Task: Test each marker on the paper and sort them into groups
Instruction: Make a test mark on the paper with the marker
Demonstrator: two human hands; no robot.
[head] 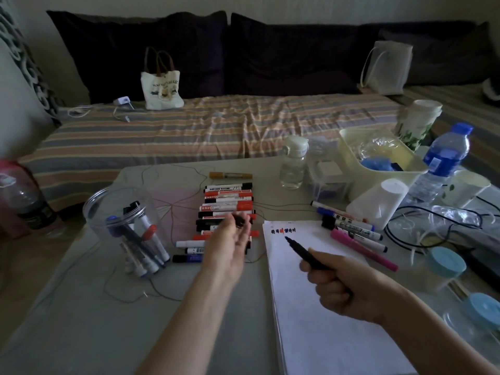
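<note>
Black uncapped marker sits clenched in my right hand, tip just over the paper, while my left hand pinches its dark cap above the marker row.

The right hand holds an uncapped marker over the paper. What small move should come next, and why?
Probably lower the black marker until its tip touches the paper below the row of test marks. The right hand holds it uncapped with the tip just above the sheet, and the left hand holds the cap.
</note>
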